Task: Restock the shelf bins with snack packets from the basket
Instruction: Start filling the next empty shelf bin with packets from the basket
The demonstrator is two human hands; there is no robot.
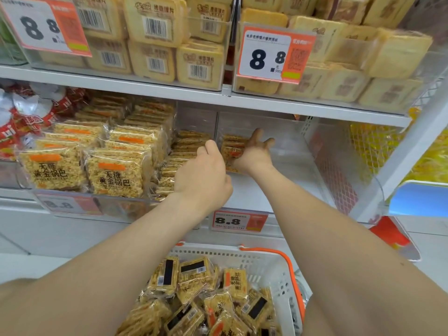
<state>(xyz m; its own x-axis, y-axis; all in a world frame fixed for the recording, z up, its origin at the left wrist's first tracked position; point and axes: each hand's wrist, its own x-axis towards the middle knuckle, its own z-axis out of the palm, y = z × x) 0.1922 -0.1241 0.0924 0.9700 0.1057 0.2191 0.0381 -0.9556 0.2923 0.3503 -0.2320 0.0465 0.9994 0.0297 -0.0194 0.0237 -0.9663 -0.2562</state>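
A white basket (276,267) with orange handles sits below me, holding several yellow rice-crisp snack packets (194,282). Both arms reach into the clear shelf bin (278,146) on the middle shelf. A short stack of snack packets (232,151) stands on edge at the bin's back left. My left hand (204,175) is knuckles-up with fingers curled onto the stack's left side; the fingertips are hidden. My right hand (255,154) rests against the stack's right side, thumb up and fingers spread. The bin's right part holds no packets.
Left of the bin, a fuller bin holds rows of the same packets (114,170). Red packets (14,127) lie at far left. The shelf above carries pale square biscuit packs (155,25) and 8.8 price tags (271,54). A blue tray (419,200) sticks out at right.
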